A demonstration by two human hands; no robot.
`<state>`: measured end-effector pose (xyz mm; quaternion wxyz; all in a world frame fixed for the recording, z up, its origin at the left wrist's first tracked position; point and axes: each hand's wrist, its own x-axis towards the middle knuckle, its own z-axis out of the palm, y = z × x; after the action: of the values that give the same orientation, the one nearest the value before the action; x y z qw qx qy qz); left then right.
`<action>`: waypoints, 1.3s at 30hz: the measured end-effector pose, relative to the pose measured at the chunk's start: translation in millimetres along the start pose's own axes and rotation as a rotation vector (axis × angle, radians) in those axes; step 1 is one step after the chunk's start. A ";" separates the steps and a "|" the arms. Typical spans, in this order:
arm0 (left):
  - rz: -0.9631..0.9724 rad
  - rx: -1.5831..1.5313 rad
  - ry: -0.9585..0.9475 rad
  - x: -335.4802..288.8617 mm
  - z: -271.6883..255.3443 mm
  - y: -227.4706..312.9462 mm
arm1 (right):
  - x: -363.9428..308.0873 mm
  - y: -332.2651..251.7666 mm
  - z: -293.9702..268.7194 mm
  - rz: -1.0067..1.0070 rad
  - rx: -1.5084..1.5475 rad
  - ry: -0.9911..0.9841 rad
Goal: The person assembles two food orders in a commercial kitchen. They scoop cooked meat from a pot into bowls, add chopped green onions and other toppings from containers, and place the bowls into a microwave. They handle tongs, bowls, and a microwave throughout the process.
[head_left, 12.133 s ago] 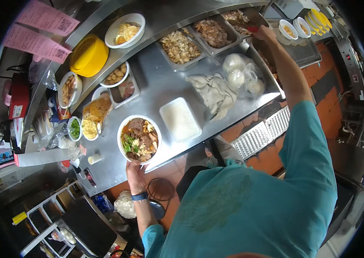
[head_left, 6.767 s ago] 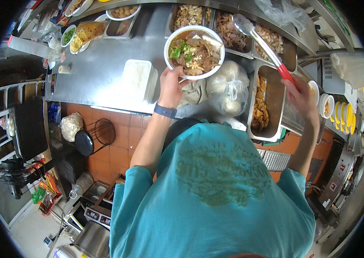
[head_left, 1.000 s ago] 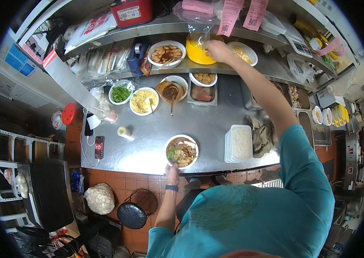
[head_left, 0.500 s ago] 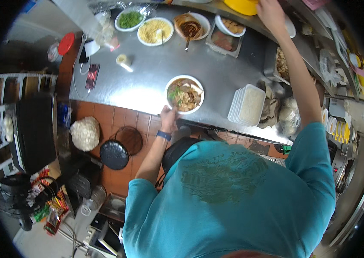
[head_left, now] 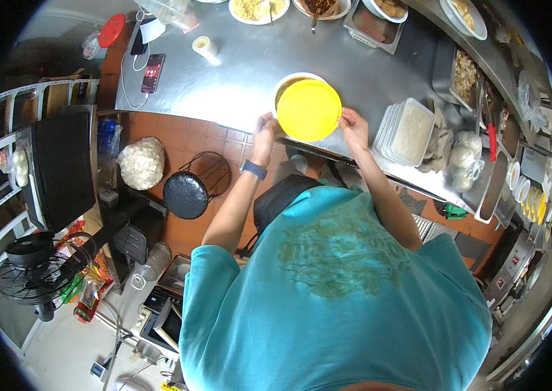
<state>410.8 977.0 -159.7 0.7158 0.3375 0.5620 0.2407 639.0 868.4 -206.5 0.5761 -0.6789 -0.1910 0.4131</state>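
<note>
A round yellow lid (head_left: 309, 111) lies over a white bowl (head_left: 283, 85) near the front edge of the steel counter. It sits off to the right, so the bowl's rim and a sliver of the inside show at the upper left; the food beneath is hidden. My right hand (head_left: 355, 128) pinches the lid's right edge between thumb and fingers. On the opposite side, my left hand (head_left: 265, 135) is closed at the bowl's left rim, its fingertips partly behind the bowl and lid. Whether the lid touches the rim all round, I cannot tell.
Stacked clear plastic containers (head_left: 406, 132) stand right of the bowl, beside a cloth and a bagged item (head_left: 466, 161). Along the back are a bowl of chopped yellow food (head_left: 246, 9), a sauce bowl (head_left: 320, 6) and a metal tray (head_left: 372, 31). A phone (head_left: 152, 73) lies left.
My right hand has come down from the shelf at the upper right with the yellow lid, now over the bowl. My left hand stays at the bowl's left side. The view has shifted.
</note>
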 end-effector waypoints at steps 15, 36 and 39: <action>0.376 0.286 0.078 46.0 -1.9 2.3 | 21.6 -37.7 22.6 0.028 -0.420 0.112; 0.165 0.325 -0.164 129.6 21.3 51.4 | 121.2 -63.9 59.6 0.208 -0.389 -0.383; 0.150 0.486 -0.077 140.7 30.4 49.0 | 141.9 -69.0 82.0 0.327 -0.602 -0.363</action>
<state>477.4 1104.6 -208.8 0.6148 0.5492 0.5490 0.1378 673.0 1042.2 -189.7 0.2341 -0.7550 -0.2919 0.5385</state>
